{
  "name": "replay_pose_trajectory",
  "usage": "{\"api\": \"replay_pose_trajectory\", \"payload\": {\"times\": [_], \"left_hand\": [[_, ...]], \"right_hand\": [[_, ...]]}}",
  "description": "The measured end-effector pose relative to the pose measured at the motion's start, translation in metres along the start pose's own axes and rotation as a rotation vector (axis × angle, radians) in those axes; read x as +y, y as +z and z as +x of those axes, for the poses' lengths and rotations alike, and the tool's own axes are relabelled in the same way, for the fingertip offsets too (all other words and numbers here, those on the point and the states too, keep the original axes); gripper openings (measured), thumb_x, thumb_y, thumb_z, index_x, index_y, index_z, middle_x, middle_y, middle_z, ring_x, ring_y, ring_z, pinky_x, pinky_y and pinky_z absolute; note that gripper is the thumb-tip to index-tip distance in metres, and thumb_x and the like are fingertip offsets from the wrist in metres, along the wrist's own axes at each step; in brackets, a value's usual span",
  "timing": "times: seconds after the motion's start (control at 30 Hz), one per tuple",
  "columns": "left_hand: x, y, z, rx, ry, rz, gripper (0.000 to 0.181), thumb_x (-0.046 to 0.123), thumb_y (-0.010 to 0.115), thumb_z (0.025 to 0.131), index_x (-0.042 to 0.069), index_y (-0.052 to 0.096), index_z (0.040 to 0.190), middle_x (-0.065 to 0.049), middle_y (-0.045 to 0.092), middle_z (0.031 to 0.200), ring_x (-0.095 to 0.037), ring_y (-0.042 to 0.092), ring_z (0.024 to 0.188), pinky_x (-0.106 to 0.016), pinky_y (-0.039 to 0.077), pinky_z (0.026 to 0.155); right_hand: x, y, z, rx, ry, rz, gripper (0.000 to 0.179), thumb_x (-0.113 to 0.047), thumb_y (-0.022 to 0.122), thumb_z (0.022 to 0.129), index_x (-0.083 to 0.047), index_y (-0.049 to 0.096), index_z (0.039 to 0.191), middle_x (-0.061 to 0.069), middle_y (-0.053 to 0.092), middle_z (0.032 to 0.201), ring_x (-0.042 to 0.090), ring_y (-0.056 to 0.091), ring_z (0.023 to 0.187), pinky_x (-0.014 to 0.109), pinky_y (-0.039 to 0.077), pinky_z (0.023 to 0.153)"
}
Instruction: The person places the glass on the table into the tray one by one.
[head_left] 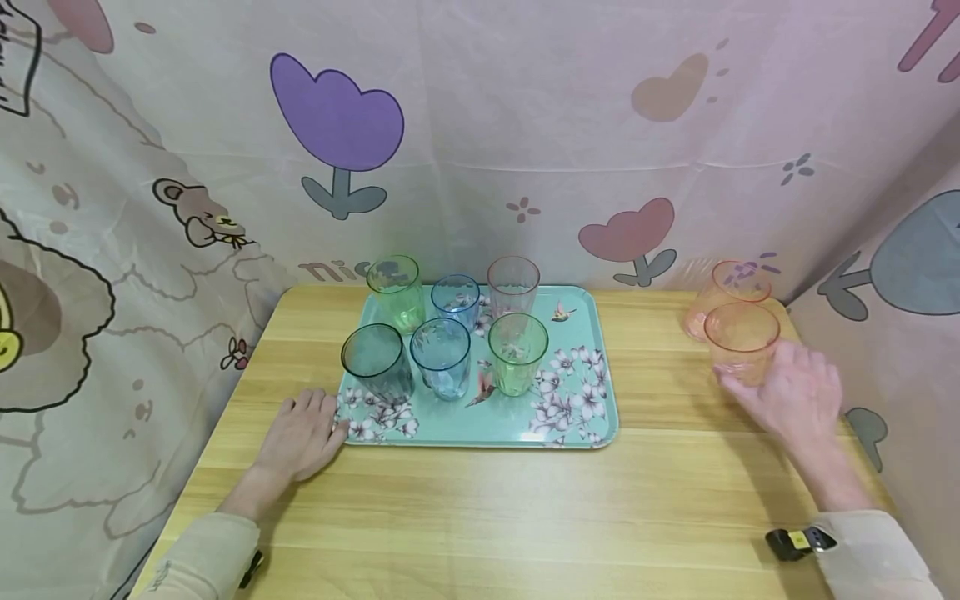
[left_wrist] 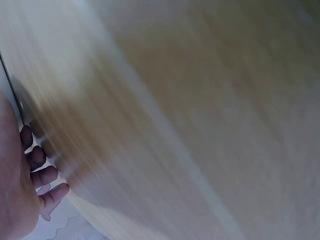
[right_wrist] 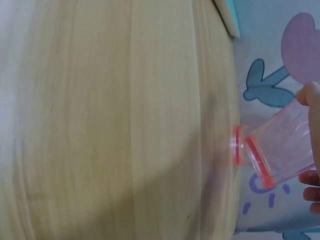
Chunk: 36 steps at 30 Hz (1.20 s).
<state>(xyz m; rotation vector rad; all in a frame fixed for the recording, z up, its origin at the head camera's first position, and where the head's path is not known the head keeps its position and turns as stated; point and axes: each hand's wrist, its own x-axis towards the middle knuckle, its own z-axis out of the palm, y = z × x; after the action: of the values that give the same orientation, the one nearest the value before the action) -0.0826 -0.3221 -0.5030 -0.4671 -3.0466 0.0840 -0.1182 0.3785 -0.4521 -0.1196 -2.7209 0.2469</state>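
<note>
At the right of the table, my right hand (head_left: pixel 806 392) holds an orange-pink drinking glass (head_left: pixel 738 350) between thumb and fingers. Another orange-pink glass (head_left: pixel 701 308) stands just behind it. The right wrist view shows the held glass (right_wrist: pixel 285 142) with its thick red-tinted base towards the table; whether it touches the wood I cannot tell. My left hand (head_left: pixel 300 433) lies beside the left front corner of a turquoise flowered tray (head_left: pixel 480 429), its fingers loosely extended and touching the rim. In the left wrist view, several fingertips (left_wrist: pixel 45 176) of that hand show at the edge.
On the tray stand a dark grey glass (head_left: pixel 378 362), two blue glasses (head_left: pixel 442 362) (head_left: pixel 459 302), two green glasses (head_left: pixel 517 358) (head_left: pixel 397 296) and a pale pink-rimmed glass (head_left: pixel 513 283). A printed curtain (head_left: pixel 480 167) hangs behind the wooden table (head_left: pixel 480 517).
</note>
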Motion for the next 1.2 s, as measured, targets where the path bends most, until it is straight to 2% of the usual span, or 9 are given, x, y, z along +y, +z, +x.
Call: {"api": "replay_pose_trajectory", "payload": {"times": [0.17,0.3,0.43,0.6,0.8,0.93,1.2], "left_hand": [[0.000,0.001,-0.001,0.007,0.001,-0.004,0.034,0.036,0.053,0.101,0.003,0.054,0.106,-0.018,0.061,0.106,-0.036,0.055,0.103,-0.054,0.045,0.087],[0.000,0.001,-0.002,0.010,0.003,-0.005,0.034,0.037,0.053,0.101,0.003,0.054,0.105,-0.018,0.061,0.105,-0.036,0.055,0.102,-0.054,0.045,0.086],[0.000,0.001,-0.002,0.003,0.001,-0.006,0.034,0.037,0.053,0.101,0.003,0.054,0.107,-0.018,0.061,0.106,-0.036,0.055,0.103,-0.054,0.044,0.086],[0.000,0.000,-0.001,0.000,0.002,-0.002,0.035,0.036,0.053,0.102,0.003,0.054,0.108,-0.019,0.061,0.107,-0.036,0.055,0.104,-0.054,0.045,0.086],[0.001,-0.001,-0.001,0.004,0.001,-0.006,0.034,0.036,0.053,0.101,0.002,0.054,0.108,-0.019,0.062,0.109,-0.037,0.056,0.105,-0.055,0.045,0.087],[0.001,-0.001,-0.001,0.001,0.001,-0.006,0.034,0.036,0.052,0.102,0.003,0.054,0.108,-0.019,0.062,0.109,-0.036,0.055,0.105,-0.054,0.045,0.086],[0.001,-0.003,0.000,0.016,0.009,-0.005,0.034,0.036,0.053,0.101,0.003,0.053,0.106,-0.017,0.060,0.103,-0.035,0.054,0.101,-0.053,0.044,0.084]], "right_hand": [[-0.011,0.002,-0.001,0.060,-0.065,0.019,0.069,-0.059,0.079,0.074,0.002,0.050,0.086,0.034,0.055,0.085,0.056,0.053,0.081,0.061,0.035,0.069],[-0.018,0.002,0.000,0.055,-0.097,0.010,0.073,-0.061,0.077,0.075,0.005,0.050,0.089,0.034,0.055,0.089,0.055,0.054,0.085,0.061,0.037,0.071],[-0.025,0.002,0.000,0.034,-0.123,-0.004,0.080,-0.063,0.076,0.076,0.012,0.052,0.095,0.037,0.056,0.096,0.056,0.055,0.093,0.065,0.041,0.082],[-0.034,0.004,0.002,0.037,-0.149,-0.007,0.083,-0.064,0.074,0.077,0.013,0.053,0.097,0.037,0.058,0.097,0.055,0.056,0.096,0.065,0.043,0.090],[-0.049,0.005,0.009,0.043,-0.195,-0.014,0.083,-0.064,0.075,0.075,0.013,0.054,0.100,0.035,0.060,0.098,0.054,0.058,0.096,0.065,0.045,0.088],[-0.057,0.007,0.018,0.060,-0.262,-0.029,0.085,-0.067,0.073,0.074,0.012,0.056,0.101,0.034,0.062,0.099,0.054,0.060,0.095,0.063,0.046,0.084],[-0.071,0.012,0.030,0.079,-0.361,-0.052,0.085,-0.073,0.066,0.073,0.009,0.054,0.095,0.030,0.062,0.095,0.051,0.061,0.088,0.059,0.047,0.078]]}}
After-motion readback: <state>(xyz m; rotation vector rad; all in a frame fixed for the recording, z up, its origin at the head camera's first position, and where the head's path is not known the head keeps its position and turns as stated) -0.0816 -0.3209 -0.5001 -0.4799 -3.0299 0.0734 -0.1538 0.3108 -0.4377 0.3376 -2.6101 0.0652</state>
